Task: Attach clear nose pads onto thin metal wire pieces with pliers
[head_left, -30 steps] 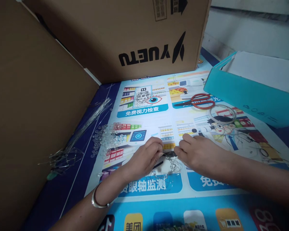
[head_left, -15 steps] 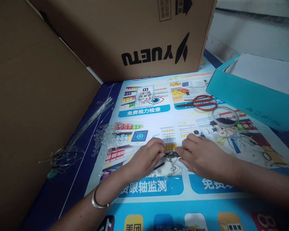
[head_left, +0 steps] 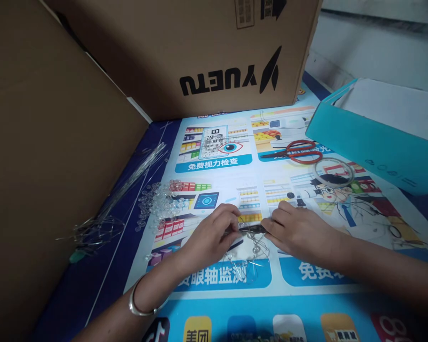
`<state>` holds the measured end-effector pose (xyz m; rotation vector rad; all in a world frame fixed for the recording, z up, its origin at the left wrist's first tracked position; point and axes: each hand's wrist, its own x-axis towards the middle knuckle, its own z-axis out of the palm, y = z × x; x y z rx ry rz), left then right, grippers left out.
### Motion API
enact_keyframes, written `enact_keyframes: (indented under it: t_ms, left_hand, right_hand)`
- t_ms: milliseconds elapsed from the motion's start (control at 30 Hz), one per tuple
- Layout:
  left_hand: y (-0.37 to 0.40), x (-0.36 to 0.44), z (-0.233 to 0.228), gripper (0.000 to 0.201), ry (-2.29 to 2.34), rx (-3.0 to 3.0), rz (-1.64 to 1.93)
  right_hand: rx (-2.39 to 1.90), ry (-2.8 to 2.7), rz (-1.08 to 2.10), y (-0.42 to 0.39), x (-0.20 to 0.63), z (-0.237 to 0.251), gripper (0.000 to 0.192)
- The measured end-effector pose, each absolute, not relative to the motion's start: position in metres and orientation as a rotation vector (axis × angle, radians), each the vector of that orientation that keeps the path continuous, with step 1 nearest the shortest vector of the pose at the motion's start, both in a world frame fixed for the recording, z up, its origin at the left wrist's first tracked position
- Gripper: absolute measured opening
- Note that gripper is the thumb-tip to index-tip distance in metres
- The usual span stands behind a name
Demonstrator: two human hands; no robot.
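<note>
At far left on the worktop (head_left: 185, 304), a bundle of wires (head_left: 131, 183) lies near a pile of loose clear beads (head_left: 162, 204), none of them strung as far as shows. The left hand (head_left: 216, 232) pinches the edge of the beaded wirework (head_left: 254, 250), which lies between the hands: some beads are on, but stray wire ends suggest it is unfinished. The right hand (head_left: 294, 229) is closed around a dark tool (head_left: 253, 229) meeting the wirework. Farther right, red-handled scissors (head_left: 304, 152) lie unused.
</note>
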<state>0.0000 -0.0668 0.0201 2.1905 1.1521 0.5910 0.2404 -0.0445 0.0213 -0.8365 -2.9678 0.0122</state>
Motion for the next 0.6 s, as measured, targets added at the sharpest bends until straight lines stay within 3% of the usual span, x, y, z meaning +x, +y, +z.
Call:
enact_keyframes:
  t_ms: [133, 267, 600]
  left_hand:
    - [-0.076, 0.001, 0.018, 0.003, 1.302, 2.214, 0.586]
    - [-0.084, 0.002, 0.016, 0.014, 1.438, 2.339, 0.570]
    - [-0.083, 0.012, 0.013, 0.010, 1.506, 2.317, 0.668]
  right_hand:
    - [-0.825, -2.967, 0.018, -0.044, 0.241, 0.018, 0.023]
    - [-0.809, -2.983, 0.012, -0.044, 0.240, 0.019, 0.023]
    - [-0.796, -2.982, -0.059, -0.042, 0.242, 0.018, 0.023]
